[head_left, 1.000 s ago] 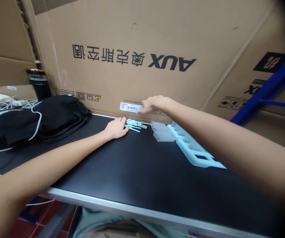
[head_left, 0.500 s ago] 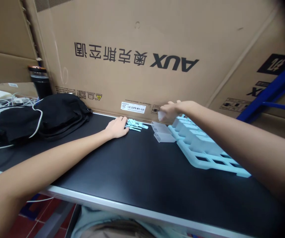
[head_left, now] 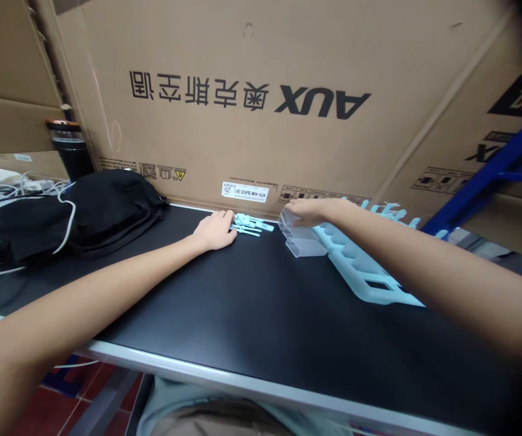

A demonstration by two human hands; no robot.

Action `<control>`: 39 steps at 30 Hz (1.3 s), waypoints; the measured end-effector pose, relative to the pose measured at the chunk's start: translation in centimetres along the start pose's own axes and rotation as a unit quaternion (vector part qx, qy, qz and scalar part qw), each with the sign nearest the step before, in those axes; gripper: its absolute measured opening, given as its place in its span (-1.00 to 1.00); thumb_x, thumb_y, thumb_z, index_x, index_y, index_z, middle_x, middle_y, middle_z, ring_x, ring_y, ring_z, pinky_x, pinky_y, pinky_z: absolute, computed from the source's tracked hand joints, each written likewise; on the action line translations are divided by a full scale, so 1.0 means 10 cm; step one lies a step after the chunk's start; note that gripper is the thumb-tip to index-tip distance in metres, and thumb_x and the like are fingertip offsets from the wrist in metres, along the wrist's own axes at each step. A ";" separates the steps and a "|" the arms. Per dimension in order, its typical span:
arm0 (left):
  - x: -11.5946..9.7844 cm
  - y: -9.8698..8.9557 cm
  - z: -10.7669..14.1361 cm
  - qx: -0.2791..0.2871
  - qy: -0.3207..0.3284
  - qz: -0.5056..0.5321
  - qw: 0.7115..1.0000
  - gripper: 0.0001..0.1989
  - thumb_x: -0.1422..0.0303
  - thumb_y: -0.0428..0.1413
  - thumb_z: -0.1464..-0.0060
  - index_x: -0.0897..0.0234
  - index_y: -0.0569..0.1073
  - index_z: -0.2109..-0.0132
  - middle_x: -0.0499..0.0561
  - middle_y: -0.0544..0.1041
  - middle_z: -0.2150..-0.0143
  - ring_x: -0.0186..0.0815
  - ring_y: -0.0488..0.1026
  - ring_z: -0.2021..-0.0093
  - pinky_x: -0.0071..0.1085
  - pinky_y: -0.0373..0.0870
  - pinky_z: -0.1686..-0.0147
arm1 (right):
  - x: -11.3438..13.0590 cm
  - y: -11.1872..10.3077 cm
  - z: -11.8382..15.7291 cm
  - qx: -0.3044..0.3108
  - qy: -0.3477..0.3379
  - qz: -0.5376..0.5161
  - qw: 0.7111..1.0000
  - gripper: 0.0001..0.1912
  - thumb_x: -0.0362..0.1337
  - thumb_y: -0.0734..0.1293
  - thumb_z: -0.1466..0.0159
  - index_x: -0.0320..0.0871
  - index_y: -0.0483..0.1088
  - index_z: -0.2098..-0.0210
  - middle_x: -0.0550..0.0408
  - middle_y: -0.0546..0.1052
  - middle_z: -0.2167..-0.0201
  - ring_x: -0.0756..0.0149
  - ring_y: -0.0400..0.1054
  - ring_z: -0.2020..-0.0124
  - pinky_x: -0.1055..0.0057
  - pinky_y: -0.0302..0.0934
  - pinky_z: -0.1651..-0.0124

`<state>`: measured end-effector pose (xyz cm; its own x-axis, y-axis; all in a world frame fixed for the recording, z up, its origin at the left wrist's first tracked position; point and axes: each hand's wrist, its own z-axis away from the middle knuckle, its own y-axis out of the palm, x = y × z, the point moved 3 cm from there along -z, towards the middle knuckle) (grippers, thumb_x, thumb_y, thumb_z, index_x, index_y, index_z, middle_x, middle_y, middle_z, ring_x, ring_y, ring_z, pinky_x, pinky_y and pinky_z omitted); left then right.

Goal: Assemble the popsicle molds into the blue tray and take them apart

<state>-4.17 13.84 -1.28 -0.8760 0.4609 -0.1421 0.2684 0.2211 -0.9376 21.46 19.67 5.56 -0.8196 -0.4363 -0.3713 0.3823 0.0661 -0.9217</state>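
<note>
My left hand rests on the black tabletop, fingers stretched out, its tips against a small pile of light blue plastic pieces. Farther right, my right hand is closed on a translucent plastic box. That box sits low, on or against other translucent boxes lying on the table; whether it touches them I cannot tell. Beside these boxes stands a light blue plastic rack with rows of slots and prongs, partly hidden behind my right forearm.
A large cardboard box forms a wall along the table's back. At left lie a black bag, white cables and a dark bottle. A blue metal bar slants at right. The table's metal edge runs in front.
My right hand has lowered the translucent box onto or beside the others. The blue rack now looks tipped differently, its prongs showing above my forearm. My left hand has stayed by the blue pieces.
</note>
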 end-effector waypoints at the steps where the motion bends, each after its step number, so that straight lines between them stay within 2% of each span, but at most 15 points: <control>1: 0.00 0.00 0.00 -0.001 0.001 -0.001 1.000 -0.73 0.23 -0.07 -0.18 0.22 0.28 0.01 0.11 0.44 -0.06 -0.08 0.36 -0.08 -0.14 0.37 -0.01 | 0.04 0.00 0.02 0.017 -0.008 0.019 1.000 -0.56 -0.13 0.34 -0.15 -0.16 0.43 0.01 -0.15 0.40 -0.08 0.07 0.37 0.02 0.22 0.26 0.00; 4: 0.01 0.01 -0.01 -0.003 0.001 -0.002 1.000 -0.73 0.23 -0.07 -0.18 0.23 0.28 0.01 0.13 0.44 -0.06 -0.07 0.36 -0.07 -0.12 0.37 0.00 | 0.12 -0.01 0.06 0.033 -0.020 0.056 0.998 -0.58 -0.17 0.27 -0.24 -0.19 0.41 -0.06 -0.18 0.34 -0.16 0.02 0.34 -0.05 0.17 0.24 -0.02; 7: 0.02 0.02 -0.02 -0.002 0.000 -0.001 1.000 -0.72 0.24 -0.07 -0.18 0.23 0.29 0.01 0.13 0.44 -0.06 -0.07 0.36 -0.07 -0.12 0.37 -0.01 | 0.13 -0.03 0.05 0.043 -0.011 0.085 0.995 -0.62 -0.17 0.26 -0.28 -0.19 0.44 -0.03 -0.17 0.45 -0.03 0.01 0.36 -0.02 0.15 0.25 0.02; 11: 0.02 0.02 -0.02 -0.001 0.001 -0.001 1.000 -0.72 0.25 -0.07 -0.18 0.23 0.29 0.01 0.12 0.44 -0.06 -0.07 0.35 -0.08 -0.13 0.36 -0.02 | 0.15 -0.05 -0.01 0.048 0.017 0.112 0.992 -0.60 -0.16 0.35 -0.22 -0.19 0.46 -0.01 -0.15 0.48 0.03 0.01 0.39 0.03 0.20 0.28 0.11; 17: 0.01 0.02 -0.02 -0.002 0.003 -0.003 1.000 -0.74 0.25 -0.07 -0.17 0.23 0.30 0.03 0.11 0.45 -0.05 -0.07 0.36 -0.07 -0.13 0.37 -0.01 | 0.29 -0.10 -0.05 0.052 0.006 0.143 0.988 -0.52 -0.14 0.48 -0.08 -0.26 0.50 0.05 -0.22 0.51 0.11 -0.03 0.42 0.09 0.22 0.29 0.15; 22: 0.02 0.02 -0.02 -0.005 0.004 -0.002 1.000 -0.74 0.25 -0.07 -0.17 0.21 0.29 0.02 0.09 0.45 -0.04 -0.09 0.36 -0.07 -0.14 0.37 -0.02 | 0.36 -0.08 -0.05 0.043 -0.006 0.154 0.987 -0.51 -0.21 0.50 -0.07 -0.29 0.49 0.04 -0.24 0.52 0.10 -0.03 0.43 0.07 0.24 0.29 0.16; 29: 0.01 0.01 -0.01 -0.011 0.004 -0.002 1.000 -0.75 0.24 -0.06 -0.18 0.21 0.29 0.03 0.10 0.44 -0.04 -0.08 0.36 -0.08 -0.15 0.36 -0.03 | 0.33 -0.05 -0.03 0.029 0.008 0.153 0.988 -0.54 -0.23 0.48 -0.08 -0.29 0.47 0.05 -0.24 0.52 0.10 -0.05 0.43 0.07 0.23 0.29 0.17; 32: 0.01 0.01 -0.01 -0.014 0.000 -0.004 1.000 -0.75 0.24 -0.06 -0.18 0.20 0.30 0.04 0.10 0.44 -0.02 -0.09 0.38 -0.06 -0.15 0.37 -0.01 | 0.28 -0.08 0.00 0.017 0.015 0.149 0.989 -0.45 -0.20 0.47 -0.09 -0.30 0.40 -0.03 -0.24 0.52 0.11 -0.05 0.44 0.10 0.22 0.29 0.21; 36: 0.01 0.01 -0.01 -0.014 0.001 -0.004 1.000 -0.76 0.23 -0.06 -0.19 0.19 0.29 0.04 0.08 0.44 -0.03 -0.09 0.37 -0.07 -0.16 0.36 -0.02 | 0.23 -0.18 0.03 0.010 -0.013 0.142 0.990 -0.30 -0.20 0.45 -0.09 -0.14 0.25 -0.20 -0.21 0.46 0.01 -0.04 0.43 0.10 0.23 0.28 0.25; 39: 0.01 0.01 -0.02 -0.014 0.000 -0.003 1.000 -0.76 0.23 -0.07 -0.19 0.19 0.29 0.04 0.07 0.44 -0.03 -0.10 0.36 -0.08 -0.16 0.36 -0.02 | 0.24 -0.24 0.06 0.048 -0.038 0.126 0.990 -0.45 -0.26 0.40 -0.15 0.00 0.33 -0.14 -0.11 0.47 0.02 0.01 0.43 0.10 0.25 0.26 0.25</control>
<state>-4.15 14.04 -1.37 -0.8778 0.4591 -0.1366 0.2741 0.2475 -0.9293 18.83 17.96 6.91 -0.6597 -0.4840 -0.5749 0.6121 0.0979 -0.7847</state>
